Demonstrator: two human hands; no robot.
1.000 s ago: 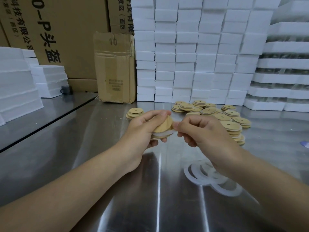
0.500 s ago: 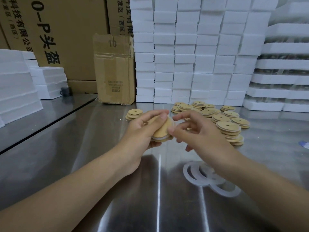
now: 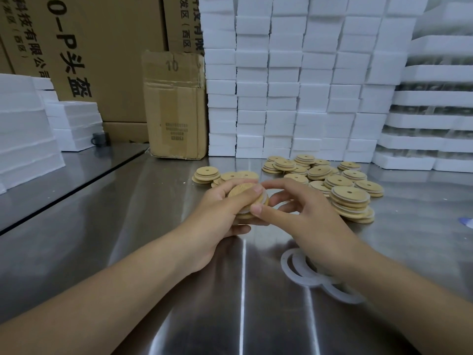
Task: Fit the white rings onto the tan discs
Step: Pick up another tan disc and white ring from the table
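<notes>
head view: tan disc [image 3: 240, 192] sat tilted at centre frame, face turned up-left. left hand [image 3: 217, 217] gripped it; right hand [image 3: 313, 217] pinched its rim.

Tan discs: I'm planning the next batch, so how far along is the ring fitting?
Done: the tall stack shows white edges, apparently ringed. In hand: the left hand grips a tan disc while the right hand pinches its rim, seating a white ring. Left: a few loose rings on the table.
</notes>
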